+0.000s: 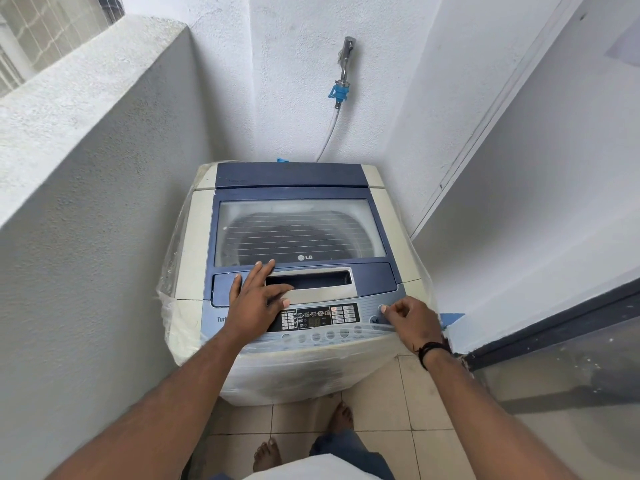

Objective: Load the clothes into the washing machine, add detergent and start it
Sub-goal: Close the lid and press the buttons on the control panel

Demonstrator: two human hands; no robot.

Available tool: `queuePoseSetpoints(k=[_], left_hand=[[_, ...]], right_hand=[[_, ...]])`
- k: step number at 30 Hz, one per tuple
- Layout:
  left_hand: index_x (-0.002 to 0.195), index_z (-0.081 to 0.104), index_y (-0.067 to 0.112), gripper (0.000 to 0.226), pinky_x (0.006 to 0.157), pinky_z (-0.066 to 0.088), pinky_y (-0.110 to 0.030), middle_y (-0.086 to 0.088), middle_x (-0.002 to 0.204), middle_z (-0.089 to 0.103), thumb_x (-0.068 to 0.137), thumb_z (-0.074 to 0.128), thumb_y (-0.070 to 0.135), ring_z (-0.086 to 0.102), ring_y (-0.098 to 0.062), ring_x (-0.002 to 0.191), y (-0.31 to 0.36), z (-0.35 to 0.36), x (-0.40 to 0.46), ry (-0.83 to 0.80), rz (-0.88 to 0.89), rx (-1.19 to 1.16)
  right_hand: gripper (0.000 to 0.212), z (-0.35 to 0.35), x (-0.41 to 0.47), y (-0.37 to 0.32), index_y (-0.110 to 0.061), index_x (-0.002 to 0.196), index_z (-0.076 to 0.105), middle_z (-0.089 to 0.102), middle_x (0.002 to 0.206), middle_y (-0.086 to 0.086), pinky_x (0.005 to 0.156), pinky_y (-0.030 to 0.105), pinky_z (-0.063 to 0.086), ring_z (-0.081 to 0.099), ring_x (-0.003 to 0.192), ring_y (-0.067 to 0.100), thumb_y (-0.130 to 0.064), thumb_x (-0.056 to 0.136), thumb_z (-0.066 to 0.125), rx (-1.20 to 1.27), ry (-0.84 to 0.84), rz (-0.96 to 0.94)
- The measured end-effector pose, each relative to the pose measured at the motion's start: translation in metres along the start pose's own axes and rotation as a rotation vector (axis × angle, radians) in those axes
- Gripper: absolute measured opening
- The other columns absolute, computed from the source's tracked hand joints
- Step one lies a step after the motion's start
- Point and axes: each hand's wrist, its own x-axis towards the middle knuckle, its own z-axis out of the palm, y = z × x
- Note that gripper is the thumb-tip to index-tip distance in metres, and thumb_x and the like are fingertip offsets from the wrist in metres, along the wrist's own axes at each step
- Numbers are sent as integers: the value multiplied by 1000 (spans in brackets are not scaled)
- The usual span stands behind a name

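Washer [298, 233] lid shut, rigid and likely light: my left hand [258, 299] lies flat by its handle recess [308, 280], right hand [412, 322] curled, fingertip on a button [382, 308].

Control panel [313, 318] labels too small; left hand [258, 299] covers part.

"LG" on washing machine lid [304, 237]

Your single head camera looks steeply down and forward at the washing machine [298, 271], close, within arm's reach.
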Motion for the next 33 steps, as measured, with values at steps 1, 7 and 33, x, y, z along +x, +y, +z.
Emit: queuePoseSetpoints(k=[1, 7, 33], left_hand=[[125, 65, 44, 29, 121, -5, -46, 11, 165, 17, 96, 60, 42, 4, -11, 154, 0, 0, 0, 3, 1, 1], [125, 65, 44, 29, 121, -6, -45, 11, 165, 17, 97, 60, 42, 3, -11, 154, 0, 1, 0, 10, 2, 4], [131, 60, 44, 33, 120, -6, -46, 7, 167, 14, 99, 54, 46, 0, -14, 155, -3, 3, -1, -1, 34, 59]], right_hand=[[22, 7, -9, -2, -21, 79, 64, 66, 76, -9, 59, 22, 38, 61, 74, 13, -40, 88, 71, -25, 10, -30], [21, 51, -48, -9, -31, 71, 57, 61, 75, -14, 65, 27, 46, 55, 80, 14, -34, 88, 70, -65, 28, -240], [73, 114, -120, -41, -11, 143, 45, 53, 114, 10, 71, 39, 50, 48, 94, 26, -33, 78, 71, -702, -66, -707]])
